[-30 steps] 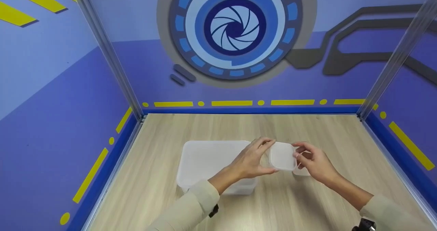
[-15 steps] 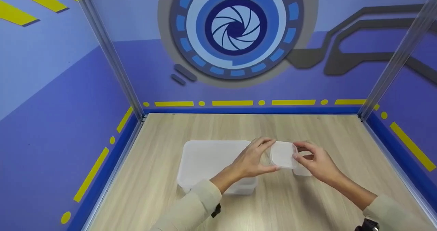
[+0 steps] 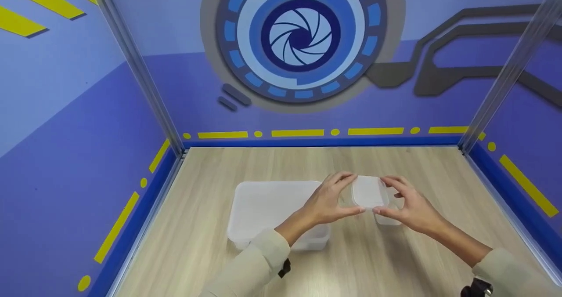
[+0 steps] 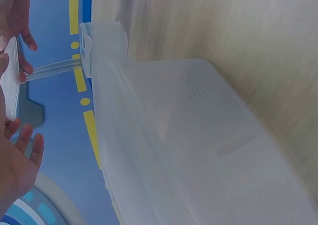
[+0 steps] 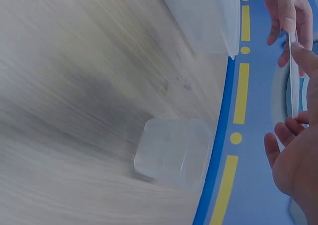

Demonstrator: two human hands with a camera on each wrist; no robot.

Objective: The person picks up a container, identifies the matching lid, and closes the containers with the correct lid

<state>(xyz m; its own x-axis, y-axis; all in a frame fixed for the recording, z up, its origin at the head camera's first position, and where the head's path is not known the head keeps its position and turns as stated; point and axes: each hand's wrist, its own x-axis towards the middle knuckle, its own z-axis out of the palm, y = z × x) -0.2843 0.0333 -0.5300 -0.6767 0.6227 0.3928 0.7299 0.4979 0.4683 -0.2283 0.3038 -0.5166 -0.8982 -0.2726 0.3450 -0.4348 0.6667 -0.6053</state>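
Observation:
A small square frosted plastic lid (image 3: pixel 368 192) is held up above the table between both hands. My left hand (image 3: pixel 326 204) grips its left side, fingers on the far edge and thumb at the near corner. On the right side, my right hand (image 3: pixel 415 207) grips it the same way. In the right wrist view the lid (image 5: pixel 293 81) is seen edge-on, thin and flat. Below it, a small clear square container (image 5: pixel 174 153) stands apart on the table, partly hidden by the lid and right hand in the head view.
A large translucent rectangular box (image 3: pixel 270 209) stands on the wood-grain table (image 3: pixel 210 262) left of the lid, partly covered by the left forearm. Blue printed panels (image 3: pixel 298 121) with metal corner posts (image 3: pixel 505 73) enclose the table at the back and sides.
The lid has moved slightly right and away, and it tilts more. My right thumb has shifted from the lid's right side to its near right corner. The containers have stayed put.

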